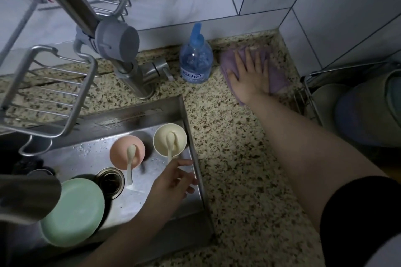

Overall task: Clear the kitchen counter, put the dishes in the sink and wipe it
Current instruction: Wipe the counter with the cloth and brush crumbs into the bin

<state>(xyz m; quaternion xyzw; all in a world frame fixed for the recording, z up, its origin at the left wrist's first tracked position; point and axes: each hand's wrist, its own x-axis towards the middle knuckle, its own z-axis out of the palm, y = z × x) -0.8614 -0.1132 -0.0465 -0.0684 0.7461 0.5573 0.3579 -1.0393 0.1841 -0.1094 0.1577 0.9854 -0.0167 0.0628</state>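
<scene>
The right hand (249,73) lies flat in the upper right of the frame, fingers straight and spread, palm pressing a purple cloth (275,76) onto the speckled counter (234,158) close to the tiled corner. Its bare forearm runs down to the lower right edge, ending in a dark sleeve. The left hand (173,182) hangs over the sink (152,199) at lower centre, fingers loosely bent and holding nothing, fingertips just beside the sink's right rim.

A clear blue pump bottle (196,58) stands on the counter just left of the cloth, near the back wall. A metal faucet (117,41) with a grey head rises at upper centre, and a wire rack (50,93) fills the left side. At the right edge another rack holds pale bowls (364,110).

In the sink, a pink bowl (121,154) and a cream bowl (160,138) sit side by side near its top right corner, each with a cream spoon (130,158) resting in it. A green plate (73,212) lies at lower left beside the drain (110,182). Water droplets speckle the steel floor.
</scene>
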